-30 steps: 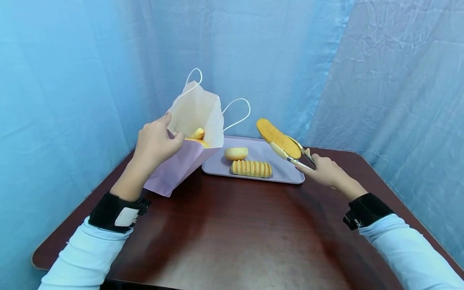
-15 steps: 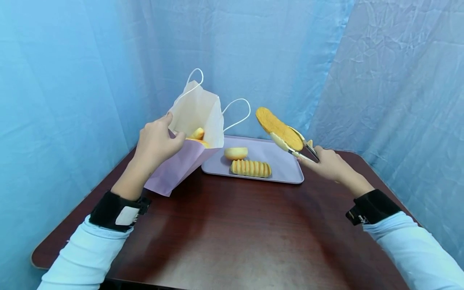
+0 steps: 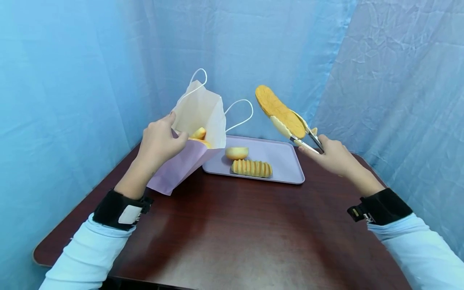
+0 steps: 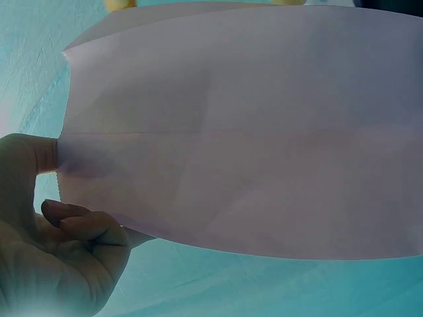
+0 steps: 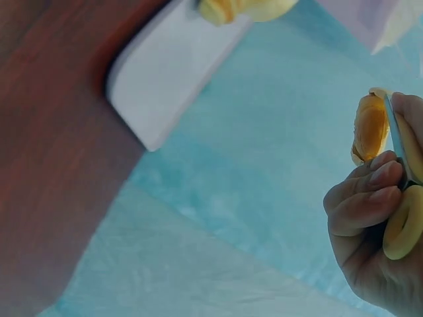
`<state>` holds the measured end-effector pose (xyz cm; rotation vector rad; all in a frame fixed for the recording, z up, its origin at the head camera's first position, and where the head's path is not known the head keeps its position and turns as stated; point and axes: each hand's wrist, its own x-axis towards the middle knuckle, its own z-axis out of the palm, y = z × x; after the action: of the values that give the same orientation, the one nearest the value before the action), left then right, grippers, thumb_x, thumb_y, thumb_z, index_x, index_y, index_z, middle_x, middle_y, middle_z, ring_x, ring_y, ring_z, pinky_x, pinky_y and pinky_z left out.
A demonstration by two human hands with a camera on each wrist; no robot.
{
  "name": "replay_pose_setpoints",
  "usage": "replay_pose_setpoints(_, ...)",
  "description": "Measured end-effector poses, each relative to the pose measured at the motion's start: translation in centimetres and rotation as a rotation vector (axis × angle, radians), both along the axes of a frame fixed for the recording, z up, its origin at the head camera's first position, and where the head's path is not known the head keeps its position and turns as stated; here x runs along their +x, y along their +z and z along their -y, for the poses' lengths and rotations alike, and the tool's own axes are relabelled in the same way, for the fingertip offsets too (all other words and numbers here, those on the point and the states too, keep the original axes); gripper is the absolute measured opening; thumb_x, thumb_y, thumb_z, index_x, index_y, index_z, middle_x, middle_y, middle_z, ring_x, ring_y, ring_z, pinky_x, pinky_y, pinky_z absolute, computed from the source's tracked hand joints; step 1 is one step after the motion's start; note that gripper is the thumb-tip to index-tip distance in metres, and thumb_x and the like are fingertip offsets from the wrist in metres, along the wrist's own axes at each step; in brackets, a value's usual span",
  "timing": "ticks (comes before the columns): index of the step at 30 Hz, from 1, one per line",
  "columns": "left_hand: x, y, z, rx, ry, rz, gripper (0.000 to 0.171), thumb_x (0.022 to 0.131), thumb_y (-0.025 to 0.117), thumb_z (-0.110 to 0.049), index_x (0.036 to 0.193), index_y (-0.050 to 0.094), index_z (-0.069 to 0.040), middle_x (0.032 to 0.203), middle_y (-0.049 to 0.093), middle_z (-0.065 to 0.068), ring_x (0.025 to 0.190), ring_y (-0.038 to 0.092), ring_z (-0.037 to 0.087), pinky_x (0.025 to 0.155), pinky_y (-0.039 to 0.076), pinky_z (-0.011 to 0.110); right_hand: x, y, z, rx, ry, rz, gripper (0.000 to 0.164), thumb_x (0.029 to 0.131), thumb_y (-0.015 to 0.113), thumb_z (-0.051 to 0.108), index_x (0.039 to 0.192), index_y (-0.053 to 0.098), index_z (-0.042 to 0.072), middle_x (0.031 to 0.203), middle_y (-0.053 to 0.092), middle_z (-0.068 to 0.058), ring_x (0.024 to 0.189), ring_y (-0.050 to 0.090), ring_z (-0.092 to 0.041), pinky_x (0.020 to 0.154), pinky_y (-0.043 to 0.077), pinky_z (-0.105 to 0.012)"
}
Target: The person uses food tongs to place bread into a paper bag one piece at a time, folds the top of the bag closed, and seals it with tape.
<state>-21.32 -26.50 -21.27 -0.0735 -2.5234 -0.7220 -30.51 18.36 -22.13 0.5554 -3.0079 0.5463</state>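
My left hand [image 3: 162, 139] grips the upper edge of a lilac paper bag [image 3: 181, 167], which leans with its mouth toward me. Inside the mouth some yellow bread [image 3: 198, 133] shows; the rest of the contents is hidden. In the left wrist view the side of the bag [image 4: 231, 132] fills most of the picture, thumb and fingers at its edge. My right hand [image 3: 335, 159] holds food tongs [image 3: 308, 139] with cream-coloured tips. Between those tips a long flat brown bread [image 3: 279, 110] is clamped, raised above the tray's far right part.
A lilac tray [image 3: 286, 161] lies at the back of the dark wooden table [image 3: 246, 225]. On it are a round bun [image 3: 237, 153] and a ridged bread roll [image 3: 251, 168]. The bag's white rope handles [image 3: 241, 114] stick up beside the tray. Blue curtains [image 3: 261, 48] hang behind.
The right hand has lifted the tongs and the long bread upward and slightly to the right, away from the tray. The left hand keeps its grip on the bag, nearly still.
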Motion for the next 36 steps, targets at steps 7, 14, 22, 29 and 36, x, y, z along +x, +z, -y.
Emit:
replay_pose_setpoints(7,-0.1,-0.3,-0.2,-0.007,0.001,-0.017,0.069,0.087,0.052,-0.023,0.148,0.045,0.008,0.083,0.058,0.019,0.052,0.045,0.024,0.048,0.036,0.035,1.1,2.1,1.2,-0.019,0.022,-0.076,0.064,0.097,0.049,0.065,0.107,0.043,0.002,0.073,0.039,-0.009,0.057,0.041,-0.023,0.053,0.035,-0.037)
replay_pose_setpoints(14,0.0,-0.4,-0.2,0.004,-0.006,-0.012,0.069,0.088,0.053,-0.023,0.149,0.044,0.007,0.09,0.062,0.023,0.049,0.041,0.022,0.046,0.034,0.034,2.6,3.6,2.9,-0.032,0.055,-0.119,0.058,0.097,0.052,0.063,0.098,0.043,0.005,0.071,0.037,-0.008,0.057,0.037,-0.022,0.053,0.033,-0.036)
replay_pose_setpoints(22,0.0,-0.5,-0.1,0.014,-0.005,-0.003,0.069,0.089,0.053,-0.023,0.151,0.042,0.005,0.087,0.06,0.019,0.051,0.045,0.022,0.046,0.037,0.033,4.0,4.5,5.3,0.0,0.143,-0.1,0.053,0.098,0.056,0.058,0.1,0.045,0.006,0.067,0.038,-0.006,0.053,0.036,-0.02,0.051,0.032,-0.035)
replay_pose_setpoints(29,0.2,-0.6,0.2,0.014,0.001,-0.005,0.069,0.089,0.054,-0.023,0.15,0.042,0.006,0.082,0.057,0.017,0.048,0.044,0.02,0.045,0.037,0.033,4.7,4.5,8.7,0.081,0.217,-0.111,0.056,0.097,0.056,0.06,0.089,0.042,0.006,0.063,0.029,-0.002,0.05,0.028,-0.017,0.05,0.027,-0.033)
replay_pose_setpoints(36,0.6,-0.4,0.5,0.022,0.011,-0.024,0.068,0.088,0.054,-0.022,0.149,0.044,0.007,0.079,0.056,0.016,0.048,0.045,0.02,0.045,0.037,0.033,5.0,5.7,13.1,0.188,0.232,-0.087,0.056,0.095,0.057,0.061,0.09,0.047,0.007,0.068,0.04,-0.007,0.056,0.039,-0.021,0.052,0.03,-0.032)
